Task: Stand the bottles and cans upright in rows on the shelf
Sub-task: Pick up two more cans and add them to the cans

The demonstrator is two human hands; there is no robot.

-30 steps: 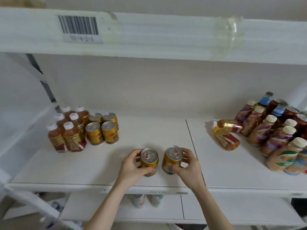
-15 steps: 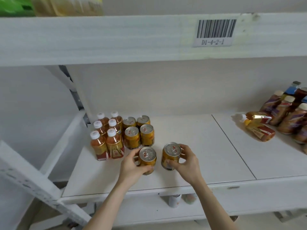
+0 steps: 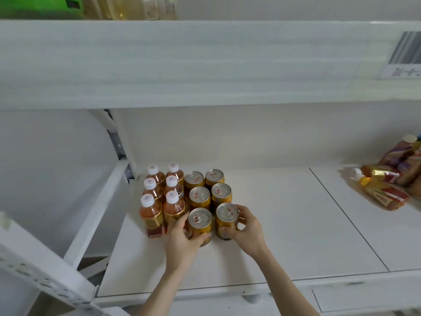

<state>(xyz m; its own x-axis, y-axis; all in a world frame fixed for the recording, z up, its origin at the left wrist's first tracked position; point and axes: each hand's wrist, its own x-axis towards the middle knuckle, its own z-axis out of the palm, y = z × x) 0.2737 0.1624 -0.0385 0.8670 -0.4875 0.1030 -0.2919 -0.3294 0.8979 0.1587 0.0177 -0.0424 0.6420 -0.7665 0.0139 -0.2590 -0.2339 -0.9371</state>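
Head view only. Left hand (image 3: 182, 236) has its grip wrapped around the near-left gold can (image 3: 200, 226), thumb across the front wall low down, fingers round the left side against the neighbouring bottle; the can sits to the upper right of the palm. Right hand (image 3: 245, 226) has its grip closed on the near-right gold can (image 3: 226, 221), fingers curled over the right rim and side, thumb on the front; the can lies left of the palm. Both cans upright on the white shelf (image 3: 284, 224), long axes vertical, pull-tab tops facing up, side by side and nearly touching. They form the front pair of two columns of cans; four more gold cans (image 3: 210, 190) stand upright behind them, tightly packed. Just left, six tea bottles (image 3: 163, 195) with white caps stand upright in two columns, touching the can block. At the far right of the shelf, well apart, two bottles (image 3: 382, 190) lie on their sides, caps pointing left, with a blurred heap of other bottles (image 3: 403, 160) behind them at the frame edge. A barcode label (image 3: 403, 55) sits on the front edge of the shelf above.
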